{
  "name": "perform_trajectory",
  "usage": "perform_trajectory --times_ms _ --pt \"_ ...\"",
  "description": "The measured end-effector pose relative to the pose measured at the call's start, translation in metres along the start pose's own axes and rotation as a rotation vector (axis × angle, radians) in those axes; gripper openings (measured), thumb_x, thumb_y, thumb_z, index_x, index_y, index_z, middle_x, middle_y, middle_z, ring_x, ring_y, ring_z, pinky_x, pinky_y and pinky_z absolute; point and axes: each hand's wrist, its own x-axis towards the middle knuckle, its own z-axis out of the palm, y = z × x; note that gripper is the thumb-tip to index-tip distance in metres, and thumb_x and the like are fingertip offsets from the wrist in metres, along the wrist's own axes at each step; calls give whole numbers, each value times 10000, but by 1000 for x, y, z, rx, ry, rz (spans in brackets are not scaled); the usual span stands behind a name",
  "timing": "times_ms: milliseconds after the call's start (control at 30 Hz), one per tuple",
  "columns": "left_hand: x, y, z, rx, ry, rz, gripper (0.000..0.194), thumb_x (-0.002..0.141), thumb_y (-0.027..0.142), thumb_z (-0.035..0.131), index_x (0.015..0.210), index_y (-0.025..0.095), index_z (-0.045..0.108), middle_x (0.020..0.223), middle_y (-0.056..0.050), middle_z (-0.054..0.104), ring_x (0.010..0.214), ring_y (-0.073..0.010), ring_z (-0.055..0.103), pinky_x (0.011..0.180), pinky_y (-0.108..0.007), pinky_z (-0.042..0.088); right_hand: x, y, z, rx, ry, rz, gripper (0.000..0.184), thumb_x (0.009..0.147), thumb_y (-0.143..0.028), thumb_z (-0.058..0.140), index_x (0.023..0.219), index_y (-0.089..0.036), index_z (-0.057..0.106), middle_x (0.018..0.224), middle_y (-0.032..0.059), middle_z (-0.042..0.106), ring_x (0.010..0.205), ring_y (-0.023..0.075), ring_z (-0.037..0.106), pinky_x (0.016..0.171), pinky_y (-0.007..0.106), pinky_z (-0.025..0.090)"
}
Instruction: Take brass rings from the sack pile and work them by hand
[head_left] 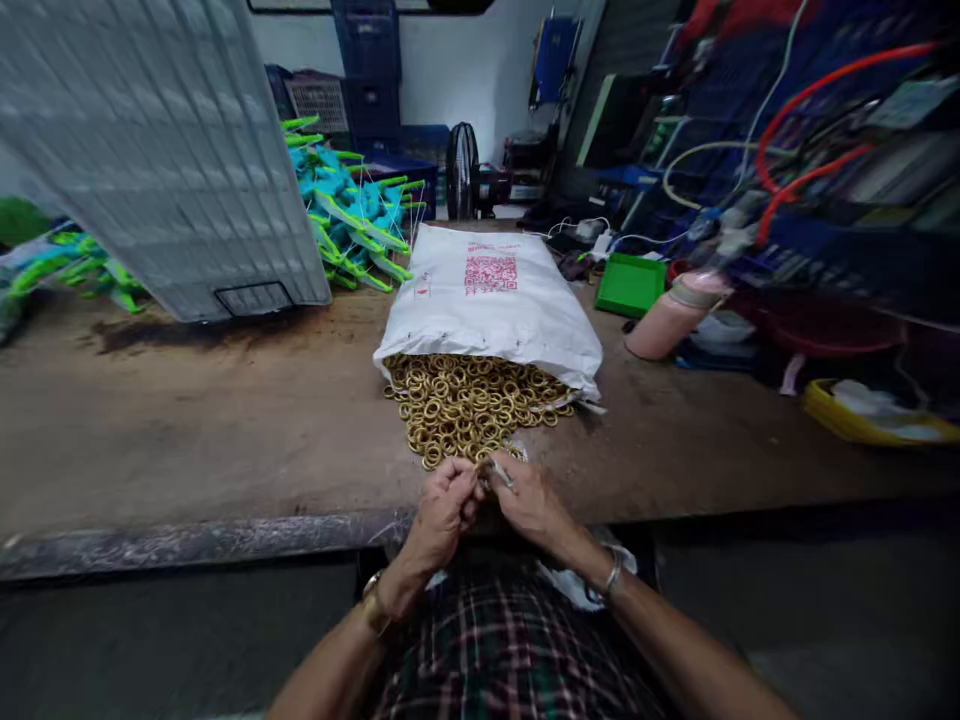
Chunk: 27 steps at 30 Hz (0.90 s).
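A heap of brass-coloured rings (469,405) spills from the open mouth of a white sack (491,300) lying on the brown workbench (225,430). Just in front of the heap, at the bench's near edge, my left hand (442,515) and my right hand (529,498) are close together, fingers pinched. Between them sits a small ring and a silvery piece (496,472), too small to name surely. Both wrists wear bracelets.
A grey plastic crate (165,150) leans at the back left beside a pile of green and blue plastic parts (352,220). A green tray (630,285), a pink bottle (671,320), a fan (463,170), a yellow dish (862,415) and hoses crowd the right.
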Motion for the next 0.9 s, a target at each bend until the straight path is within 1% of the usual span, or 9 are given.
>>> perform_trajectory --times_ms 133,300,433,633,700,833,900 --pt "0 2 1 13 22 0 361 701 495 630 749 176 469 575 71 487 378 -14 303 353 -149 183 -6 -4 4 -102 -17 -48 137 712 -90 376 700 -195 462 641 17 537 589 137 432 572 242 265" --pt "0 0 -1 27 14 27 338 722 481 614 759 177 472 578 68 491 394 -18 314 365 -146 194 -6 -3 5 -173 19 -50 205 676 -57 376 766 -190 504 709 39 595 639 149 489 592 249 274" --pt "0 -3 -3 43 4 50 313 748 461 594 743 174 471 593 62 494 407 -21 322 374 -148 206 -5 -3 3 -187 15 -28 233 670 -47 376 790 -191 514 741 43 611 681 152 518 609 240 293" --pt "0 -5 -5 54 -39 66 306 763 459 578 736 176 465 571 70 458 399 -24 289 373 -162 189 -4 -1 4 -153 -19 -38 212 698 -55 382 795 -190 514 741 42 609 685 145 517 614 228 304" --pt "1 -4 -7 69 -55 79 304 770 462 571 738 177 468 559 73 439 404 -28 285 379 -166 191 -3 -1 3 -144 -60 -36 201 706 -63 386 795 -185 520 719 40 603 656 142 504 604 232 297" --pt "0 -4 -12 124 -107 119 318 775 474 568 733 169 486 513 81 390 412 -33 276 399 -172 197 0 -4 -5 -60 -213 -59 180 747 -84 376 773 -177 528 683 27 589 605 127 475 577 229 282" --pt "-3 -4 -13 137 -123 118 324 780 476 563 720 169 483 492 85 367 410 -34 266 403 -175 193 0 -6 -9 -70 -256 -56 182 743 -79 382 765 -175 535 682 26 588 600 123 463 565 229 267"
